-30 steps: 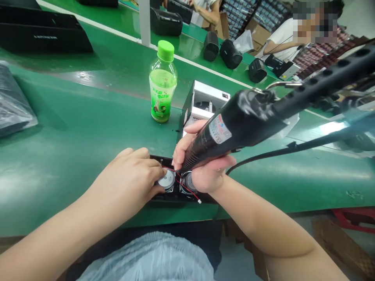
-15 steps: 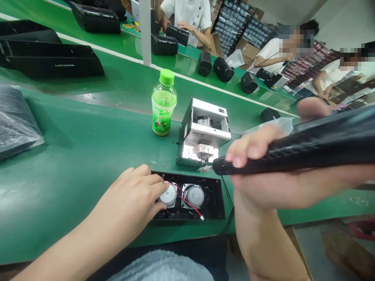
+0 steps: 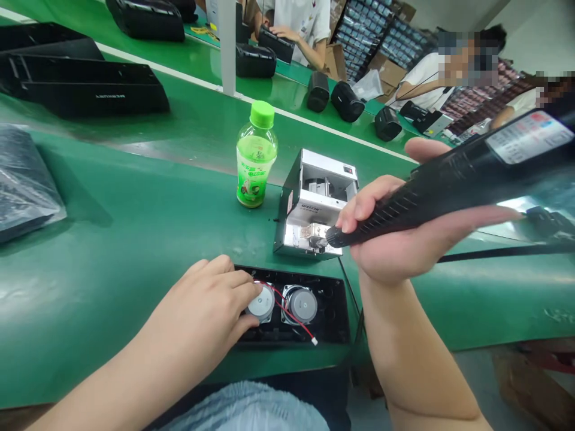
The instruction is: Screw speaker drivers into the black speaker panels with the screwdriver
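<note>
My right hand [image 3: 395, 239] is wrapped round a black electric screwdriver [image 3: 449, 182], its tip at the front of a silver screw feeder [image 3: 323, 203]. Whether the bit has a screw on it is too small to tell. My left hand [image 3: 220, 305] has its fingers and thumb closed on the left round speaker [image 3: 261, 304], which sits in a long black speaker housing [image 3: 332, 311]. A second speaker [image 3: 302, 305] lies to its right in the same housing. A red and black wire [image 3: 296, 319] with a white plug crosses over both.
Behind the housing stands a green-capped drink bottle [image 3: 257, 155], left of the feeder. Black housings [image 3: 90, 90] and a plastic-wrapped bundle [image 3: 27, 179] lie at the left. Several black speakers [image 3: 348, 102] line the far bench, where other people [image 3: 300, 30] work.
The screwdriver has moved from just in front of the screw feeder to its front pick-up point, the right hand rising a little with it. My left hand stays on the speaker.
</note>
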Available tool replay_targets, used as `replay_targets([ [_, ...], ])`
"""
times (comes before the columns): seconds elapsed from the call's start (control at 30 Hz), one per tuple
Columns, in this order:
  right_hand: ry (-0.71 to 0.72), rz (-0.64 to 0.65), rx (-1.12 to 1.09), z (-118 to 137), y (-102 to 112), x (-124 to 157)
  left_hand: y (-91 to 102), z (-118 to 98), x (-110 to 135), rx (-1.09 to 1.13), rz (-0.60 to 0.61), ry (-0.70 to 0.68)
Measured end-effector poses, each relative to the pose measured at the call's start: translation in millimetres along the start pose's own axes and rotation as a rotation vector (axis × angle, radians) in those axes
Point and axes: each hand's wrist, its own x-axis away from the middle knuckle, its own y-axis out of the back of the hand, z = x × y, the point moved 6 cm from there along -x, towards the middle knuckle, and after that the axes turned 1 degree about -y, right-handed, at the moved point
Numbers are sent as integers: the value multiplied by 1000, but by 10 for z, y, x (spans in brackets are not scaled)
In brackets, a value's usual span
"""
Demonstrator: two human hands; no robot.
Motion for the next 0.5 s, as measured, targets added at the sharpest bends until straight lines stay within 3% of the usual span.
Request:
replay_targets([
  [0.1,67,-40,-23,3,52,-1,-1,3,0,-2,10,3],
  [0.23,-49,-33,-91,171,163,158,11,-6,-2,11,9,3],
  [0.33,-148,36,-137,467,216,414,25,-17,-22,13,42,17],
  [0.4,-140,52,-126,636,223,617,28,-24,-35,20,79,34],
  [0.5,-237,154,-126,630,89,956,32,-45,-25,27,117,47],
])
